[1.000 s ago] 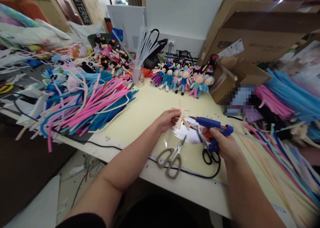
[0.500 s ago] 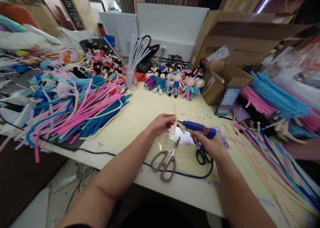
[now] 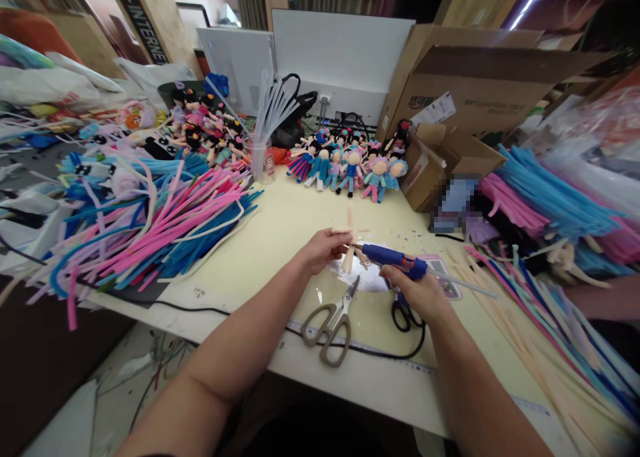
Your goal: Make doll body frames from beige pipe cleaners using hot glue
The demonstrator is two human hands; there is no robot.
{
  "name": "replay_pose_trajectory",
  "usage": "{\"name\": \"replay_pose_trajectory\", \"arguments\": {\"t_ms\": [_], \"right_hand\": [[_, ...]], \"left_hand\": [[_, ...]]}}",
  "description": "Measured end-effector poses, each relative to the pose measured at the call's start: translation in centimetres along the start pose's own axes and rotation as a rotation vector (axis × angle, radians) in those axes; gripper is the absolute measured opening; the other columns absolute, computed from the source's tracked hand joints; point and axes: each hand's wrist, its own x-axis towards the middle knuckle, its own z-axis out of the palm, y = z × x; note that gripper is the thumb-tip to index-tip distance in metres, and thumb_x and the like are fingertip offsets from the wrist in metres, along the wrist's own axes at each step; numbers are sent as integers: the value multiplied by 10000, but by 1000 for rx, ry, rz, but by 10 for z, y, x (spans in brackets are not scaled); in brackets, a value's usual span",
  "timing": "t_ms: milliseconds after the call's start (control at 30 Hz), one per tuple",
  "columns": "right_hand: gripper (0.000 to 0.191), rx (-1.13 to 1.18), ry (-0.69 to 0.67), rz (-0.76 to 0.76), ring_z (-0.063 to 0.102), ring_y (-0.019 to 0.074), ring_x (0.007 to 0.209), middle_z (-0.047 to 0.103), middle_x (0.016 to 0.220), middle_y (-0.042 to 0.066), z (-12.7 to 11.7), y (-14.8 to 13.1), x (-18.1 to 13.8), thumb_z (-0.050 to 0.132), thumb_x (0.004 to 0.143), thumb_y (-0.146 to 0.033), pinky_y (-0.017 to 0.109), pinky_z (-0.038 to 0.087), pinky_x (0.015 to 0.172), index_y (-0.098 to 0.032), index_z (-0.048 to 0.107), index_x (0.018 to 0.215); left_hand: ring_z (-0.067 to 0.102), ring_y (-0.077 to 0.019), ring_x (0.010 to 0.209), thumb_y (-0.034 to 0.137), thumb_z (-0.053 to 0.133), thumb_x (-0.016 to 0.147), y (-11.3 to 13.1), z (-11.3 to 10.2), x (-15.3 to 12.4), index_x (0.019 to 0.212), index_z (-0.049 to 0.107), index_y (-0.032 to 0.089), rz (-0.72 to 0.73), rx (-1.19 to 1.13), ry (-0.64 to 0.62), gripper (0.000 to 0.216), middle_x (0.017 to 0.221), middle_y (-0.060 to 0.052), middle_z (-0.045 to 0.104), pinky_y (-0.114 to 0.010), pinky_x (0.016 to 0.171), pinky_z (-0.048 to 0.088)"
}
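Between its fingertips my left hand point(image 3: 324, 250) pinches a small pale-peach figure of pipe cleaners point(image 3: 349, 260), with limbs sticking out up, sideways and down. My right hand point(image 3: 417, 289) is wrapped round a blue hot glue gun point(image 3: 393, 258), a clear glue stick point(image 3: 465, 286) jutting from its back end. The gun's nozzle points left and meets the figure close to my left fingertips; whether it touches is too small to tell. Below lie open grey-handled scissors point(image 3: 330, 325). Dark-handled scissors point(image 3: 401, 315) lie partly hidden under my right hand.
Pink, blue and white pipe cleaners point(image 3: 185, 227) are heaped on the left. Finished dolls point(image 3: 350, 167) stand in rows at the back, beside a cup of clear glue sticks point(image 3: 261, 153). Cardboard boxes point(image 3: 450, 157) and more pipe cleaners point(image 3: 560, 193) fill the right. A black cord point(image 3: 200, 305) runs along the front edge.
The glue gun has shifted slightly left and down, its nozzle now closer in at the figure. My left hand has stayed almost still with the figure.
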Motion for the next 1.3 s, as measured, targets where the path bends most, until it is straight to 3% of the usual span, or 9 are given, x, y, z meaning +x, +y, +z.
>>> {"name": "replay_pose_trajectory", "arguments": {"t_ms": [933,1300], "right_hand": [[326,-8,-3,-52,603,200,707,679,742,32,-1,-5,-1,579,733,-485,336,472,691,-184,697,776],[281,70,-29,-88,602,189,751,686,804,16,-1,-18,-3,568,754,-411,324,470,713,-210,713,886]], "left_hand": [[603,-130,536,364,768,596,2,0,-1,761,637,101,3,41,10,337,659,-70,666,-210,491,379],[551,-78,531,336,717,672,6,0,-2,1002,675,127,16,95,-16,394,739,-38,656,-195,501,368]]}}
